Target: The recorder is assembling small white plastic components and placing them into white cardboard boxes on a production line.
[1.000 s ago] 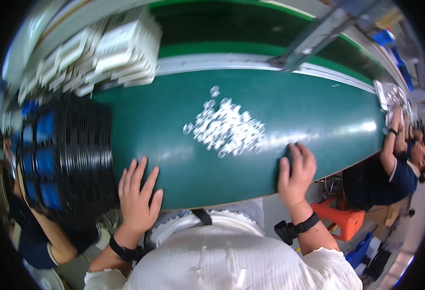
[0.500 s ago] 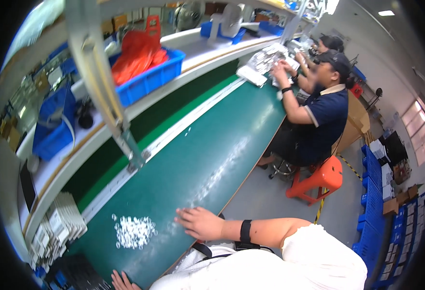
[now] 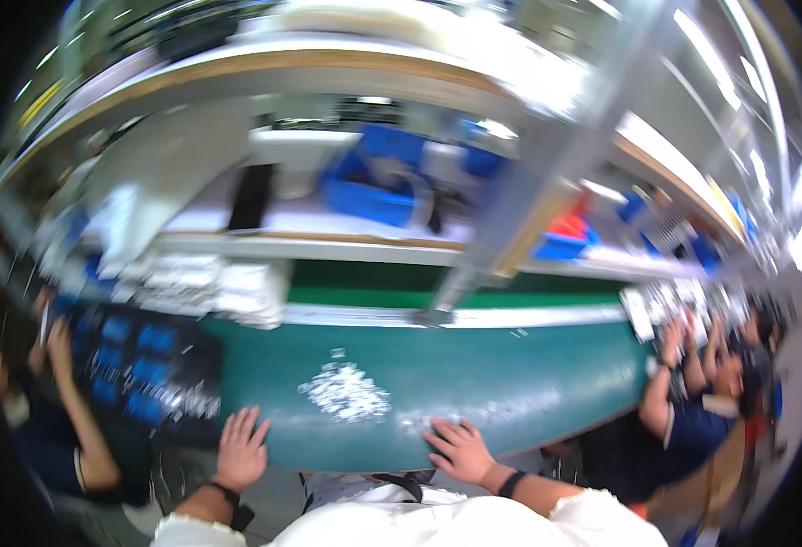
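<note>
My left hand [image 3: 242, 448] lies palm down with fingers spread at the near edge of the green tabletop [image 3: 510, 365], holding nothing. My right hand [image 3: 458, 448] rests the same way farther right, its fingers apart and empty. Between and beyond the two hands is a loose pile of small white pieces [image 3: 346, 393]; some look ring-shaped. The pile touches neither hand. One stray piece [image 3: 338, 353] lies just behind it.
Left of the pile sits a black tray [image 3: 202, 365] with blue compartments, beside a person's arm [image 3: 82, 410]. Stacked white parts [image 3: 250, 290] stand behind. A metal post [image 3: 519, 191] rises at the back below shelves with a blue bin [image 3: 373, 187]. Another person [image 3: 693, 419] works at the right.
My view has swung left, bringing the tray and the person on the left into sight. Both hands still lie spread on the table, and the left one now shows fully.
</note>
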{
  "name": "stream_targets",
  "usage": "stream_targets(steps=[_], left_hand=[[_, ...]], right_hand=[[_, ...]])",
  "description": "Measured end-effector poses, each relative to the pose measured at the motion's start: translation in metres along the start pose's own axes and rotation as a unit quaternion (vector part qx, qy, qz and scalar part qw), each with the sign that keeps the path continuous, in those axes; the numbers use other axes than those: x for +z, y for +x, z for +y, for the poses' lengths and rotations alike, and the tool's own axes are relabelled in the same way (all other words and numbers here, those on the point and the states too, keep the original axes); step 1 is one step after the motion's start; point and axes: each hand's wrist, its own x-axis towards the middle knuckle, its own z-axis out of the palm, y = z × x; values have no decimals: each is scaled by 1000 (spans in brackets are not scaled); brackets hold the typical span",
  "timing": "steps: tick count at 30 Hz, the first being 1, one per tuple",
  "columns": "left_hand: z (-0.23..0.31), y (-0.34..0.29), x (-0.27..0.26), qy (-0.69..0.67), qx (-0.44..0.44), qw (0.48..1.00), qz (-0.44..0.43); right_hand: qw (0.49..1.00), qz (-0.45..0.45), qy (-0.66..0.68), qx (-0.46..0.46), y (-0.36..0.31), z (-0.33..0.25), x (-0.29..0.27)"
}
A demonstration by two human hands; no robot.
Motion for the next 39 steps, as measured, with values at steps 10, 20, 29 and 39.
stream_targets(steps=[10, 20, 29, 39], left_hand=[[-30, -27, 31, -142, 43, 988, -45], [-24, -162, -19, -347, -267, 894, -96], [8, -269, 29, -267, -599, 755, -5], [56, -178, 38, -558, -313, 766, -59]], right_hand=[[999, 35, 26, 21, 96, 37, 47], [978, -123, 129, -107, 193, -32, 57], [925, -266, 189, -195, 232, -50, 20], [782, -480, 155, -367, 301, -180, -9]])
